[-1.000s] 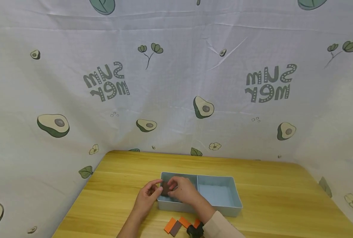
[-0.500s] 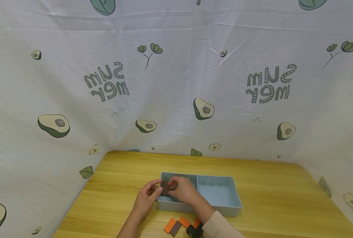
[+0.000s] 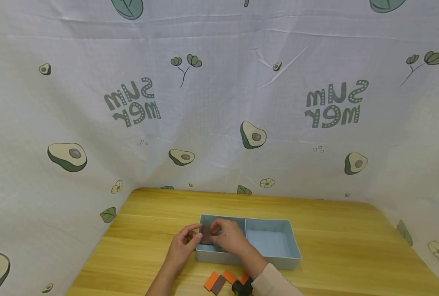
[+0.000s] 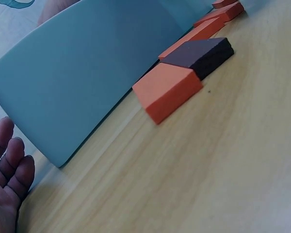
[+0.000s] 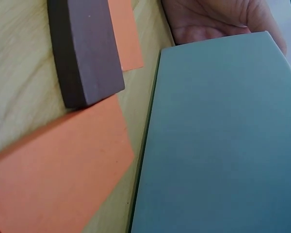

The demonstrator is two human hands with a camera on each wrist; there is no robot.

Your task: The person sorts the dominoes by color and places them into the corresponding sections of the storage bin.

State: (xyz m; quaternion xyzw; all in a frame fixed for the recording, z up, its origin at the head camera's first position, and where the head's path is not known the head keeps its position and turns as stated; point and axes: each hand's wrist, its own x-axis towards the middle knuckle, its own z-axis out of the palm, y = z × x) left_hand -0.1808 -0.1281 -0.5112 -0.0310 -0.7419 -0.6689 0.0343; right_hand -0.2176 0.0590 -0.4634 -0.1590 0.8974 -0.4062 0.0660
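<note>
A light blue two-part box stands on the table. In the head view, dark brown rectangular blocks or one larger piece lie at the left end of its left compartment; the number is unclear. My left hand is at the box's left end, thumb and index fingertip at the rim beside the dark brown block; whether they pinch is unclear. In the left wrist view, its other fingers curl beside the outer wall. My right hand reaches into the left compartment, thumb and index finger pinching the dark brown block's right side.
In front of the box lie an orange block, another dark brown block and more orange blocks. A black wrist camera partly covers them. Box's right compartment shows its bare bottom. A patterned cloth hangs behind the table.
My right hand's fingertips have shifted very slightly right, showing a little more of the dark brown block. My left hand and the box stay where they were.
</note>
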